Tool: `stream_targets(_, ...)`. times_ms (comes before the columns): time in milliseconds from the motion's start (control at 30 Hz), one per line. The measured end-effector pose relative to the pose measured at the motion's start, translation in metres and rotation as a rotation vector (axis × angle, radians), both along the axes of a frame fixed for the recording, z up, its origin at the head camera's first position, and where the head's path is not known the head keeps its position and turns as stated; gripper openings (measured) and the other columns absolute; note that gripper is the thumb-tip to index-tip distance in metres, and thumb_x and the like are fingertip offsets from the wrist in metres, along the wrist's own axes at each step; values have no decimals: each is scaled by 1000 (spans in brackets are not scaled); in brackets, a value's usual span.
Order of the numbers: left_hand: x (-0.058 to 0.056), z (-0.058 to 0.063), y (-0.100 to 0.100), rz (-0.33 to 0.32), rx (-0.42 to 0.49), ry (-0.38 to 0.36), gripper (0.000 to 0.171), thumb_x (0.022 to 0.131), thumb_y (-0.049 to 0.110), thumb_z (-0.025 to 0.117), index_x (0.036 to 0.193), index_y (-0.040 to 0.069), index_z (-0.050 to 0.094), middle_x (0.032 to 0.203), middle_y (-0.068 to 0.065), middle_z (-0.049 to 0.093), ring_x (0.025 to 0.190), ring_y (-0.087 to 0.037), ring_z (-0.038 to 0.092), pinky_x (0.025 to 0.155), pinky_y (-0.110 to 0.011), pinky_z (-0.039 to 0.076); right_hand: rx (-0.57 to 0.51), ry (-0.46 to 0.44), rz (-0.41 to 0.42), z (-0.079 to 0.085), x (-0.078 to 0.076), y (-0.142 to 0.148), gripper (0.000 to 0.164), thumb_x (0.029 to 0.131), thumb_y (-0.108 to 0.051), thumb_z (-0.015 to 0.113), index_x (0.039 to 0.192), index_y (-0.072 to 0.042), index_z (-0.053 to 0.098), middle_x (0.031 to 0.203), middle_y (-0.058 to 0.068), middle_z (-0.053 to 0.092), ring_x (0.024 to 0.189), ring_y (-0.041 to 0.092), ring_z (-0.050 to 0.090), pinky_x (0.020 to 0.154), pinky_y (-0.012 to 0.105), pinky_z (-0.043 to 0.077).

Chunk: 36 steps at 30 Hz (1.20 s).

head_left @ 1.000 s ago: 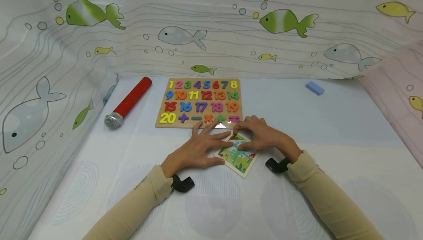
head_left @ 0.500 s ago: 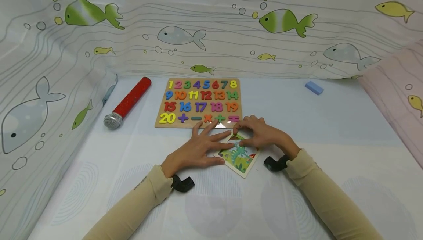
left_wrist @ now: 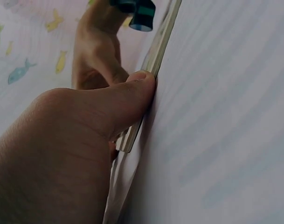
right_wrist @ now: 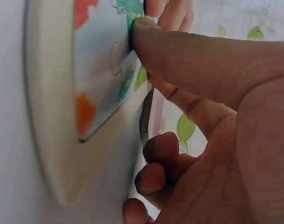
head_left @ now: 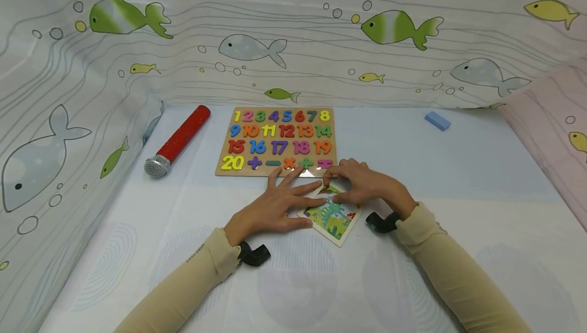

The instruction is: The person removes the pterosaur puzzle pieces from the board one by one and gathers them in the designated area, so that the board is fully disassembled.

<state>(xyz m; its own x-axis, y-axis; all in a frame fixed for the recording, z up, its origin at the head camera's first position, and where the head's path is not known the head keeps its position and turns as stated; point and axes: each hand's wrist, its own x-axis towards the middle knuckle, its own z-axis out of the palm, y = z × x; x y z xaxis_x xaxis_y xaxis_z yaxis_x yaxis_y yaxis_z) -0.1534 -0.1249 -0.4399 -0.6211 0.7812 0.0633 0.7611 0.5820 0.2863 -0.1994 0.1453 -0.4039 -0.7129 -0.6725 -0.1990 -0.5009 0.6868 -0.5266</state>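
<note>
Resting on the left corner of a small picture puzzle (head_left: pixel 335 218), the person's left hand (head_left: pixel 277 208) lies with its fingers fanned apart and gripping nothing: thumb at the puzzle's edge, one fingertip on the picture, two others over the near edge of a number board (head_left: pixel 245 173). The right hand (head_left: pixel 362 185) has its thumb and bent index finger clamped on the far part of the puzzle, the other fingers folded in; whether a single piece sits between them I can't tell from here.

The puzzle lies around the middle of the table (head_left: pixel 468 170), turned so that one corner points toward the person. Its pale wooden frame (right_wrist: pixel 53 93) holds a dinosaur scene, with a curved cut line showing up close. By my reckoning it's all but complete: every part I can see is filled, though the fingers hide some of the far end, so a gap there isn't ruled out.

Just beyond, the number board sits along the table's far edge. It looks full: coloured numerals from 1 to 20, then arithmetic signs finishing the last row. Toward the table's far left corner lies a red microphone (head_left: pixel 183 135); near the far right corner, a blue block (head_left: pixel 437 121).
</note>
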Motion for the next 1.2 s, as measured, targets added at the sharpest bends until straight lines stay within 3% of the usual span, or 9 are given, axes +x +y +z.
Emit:
stream_targets(167,0,0,0,-5,11,5,56,95,64,52,147,44,51,168,10,29,160,-36,5,116,-72,0,0,-51,-9,4,-2,-3,29,85,-27,82,109,-29,67,114,-1,62,108,24,47,94,51,37)
stream_targets(333,1,2,-1,-15,14,15,54,95,63,53,146,43,53,168,9,30,160,-38,7,116,-73,1,-33,-122,-11,5,-7,-4,27,84,-24,84,105,-27,66,122,-1,62,117,26,46,105,64,31)
stream_targets(700,1,2,1,-25,27,26,54,95,62,54,145,43,54,167,8,33,159,-39,9,115,-74,3,-35,-174,-28,9,-9,-4,29,81,-22,86,102,-24,65,122,-1,62,117,27,44,105,64,27)
stream_targets(967,1,2,2,-23,18,31,53,95,63,53,145,43,54,167,8,33,159,-39,9,115,-73,2,-47,-150,-28,6,-8,-2,31,81,-22,86,103,-25,65,125,0,62,115,27,45,102,62,29)
stream_targets(1200,1,2,1,-14,11,27,54,95,63,54,145,44,54,166,9,34,159,-39,9,115,-74,3,-130,-71,-47,-6,-2,7,39,83,-27,85,118,-23,69,121,-1,64,115,23,48,101,54,34)
